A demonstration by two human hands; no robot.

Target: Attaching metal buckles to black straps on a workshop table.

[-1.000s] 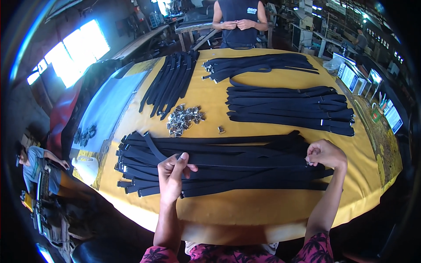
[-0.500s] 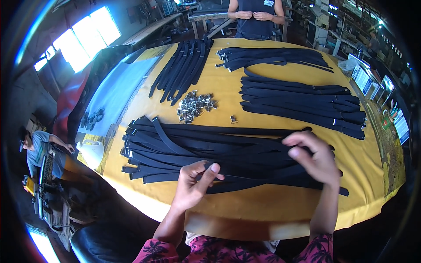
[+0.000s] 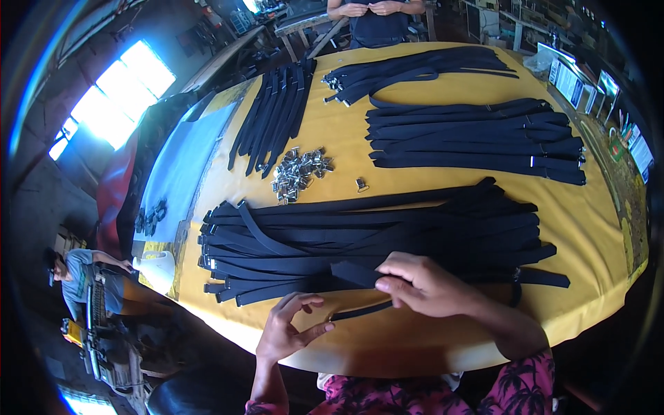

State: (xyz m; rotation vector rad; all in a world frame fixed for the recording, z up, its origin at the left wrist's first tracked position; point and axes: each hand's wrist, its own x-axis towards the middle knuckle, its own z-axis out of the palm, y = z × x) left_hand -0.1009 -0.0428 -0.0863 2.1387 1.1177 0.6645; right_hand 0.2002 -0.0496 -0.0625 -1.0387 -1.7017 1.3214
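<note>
1. Spreading wide, a smooth yellow sheet [image 3: 588, 232] bears a near heap of flat black fabric straps [image 3: 387, 235].
2. Right hand [image 3: 418, 285] pinches one strap [image 3: 355, 274] over the heap's near edge; left hand [image 3: 292, 326] gapes, left of it.
3. A slack pinch could lose it among lookalikes.

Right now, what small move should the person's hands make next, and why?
Perhaps close the left hand on the narrow-looking black strap beside its thumb: that hand is open, its thumb and forefinger spread apart, while the right hand pinches a flat black fabric strap end. Whether both belong to one strap is unclear.
</note>
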